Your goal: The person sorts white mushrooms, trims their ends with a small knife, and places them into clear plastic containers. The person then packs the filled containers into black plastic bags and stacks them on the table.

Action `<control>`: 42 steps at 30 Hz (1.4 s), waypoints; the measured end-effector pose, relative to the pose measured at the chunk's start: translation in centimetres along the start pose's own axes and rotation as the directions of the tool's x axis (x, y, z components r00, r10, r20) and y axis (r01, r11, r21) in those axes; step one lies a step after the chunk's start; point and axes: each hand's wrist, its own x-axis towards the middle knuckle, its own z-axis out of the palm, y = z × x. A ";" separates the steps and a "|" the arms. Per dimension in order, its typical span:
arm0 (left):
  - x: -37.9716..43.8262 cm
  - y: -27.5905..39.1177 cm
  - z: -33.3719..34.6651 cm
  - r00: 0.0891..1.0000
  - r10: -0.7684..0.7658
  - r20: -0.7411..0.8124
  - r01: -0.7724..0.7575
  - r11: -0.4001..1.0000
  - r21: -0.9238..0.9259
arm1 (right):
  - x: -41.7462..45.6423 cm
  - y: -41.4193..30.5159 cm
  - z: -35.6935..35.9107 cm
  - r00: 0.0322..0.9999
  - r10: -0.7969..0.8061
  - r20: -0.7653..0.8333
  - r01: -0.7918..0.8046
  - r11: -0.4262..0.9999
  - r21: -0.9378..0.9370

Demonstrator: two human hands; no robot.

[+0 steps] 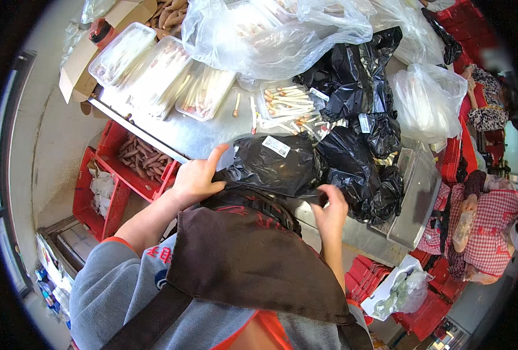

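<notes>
A black plastic bag [259, 168] with a printed white label lies at the near edge of the metal table [162, 131]. At its left end is my left hand [200, 177], thumb and fingers on the bag's edge. My right hand [332, 203] pinches the bag's near right corner between thumb and fingers. More labelled black bags [350, 162] are heaped to the right. Beyond the held bag stands a clear plastic tray [287, 103] of pale stems with brown tips, some lying loose around it. Several filled trays [206, 94] stand to the left.
Large clear plastic bags [280, 43] cover the table's far side. Red crates [132, 175], one holding brown roots, stand below on the left. At the right lie a clear bin [409, 205] and stacked red baskets [366, 278]. Other people [482, 218] are at the far right.
</notes>
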 end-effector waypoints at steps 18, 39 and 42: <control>1.4 6.9 0.0 0.871 0.491 0.025 0.066 -0.065 -0.996 | 0.7 -6.1 1.1 0.933 -0.167 0.318 -0.218 0.439 0.872; 7.1 2.0 6.4 0.928 0.233 0.292 0.287 0.055 -0.956 | 1.2 -0.4 5.2 0.984 0.121 0.132 -0.179 0.634 0.752; 7.7 0.6 5.3 0.949 0.077 0.304 0.309 -0.051 -0.950 | 1.2 1.2 3.7 0.962 0.242 0.125 -0.253 0.619 0.744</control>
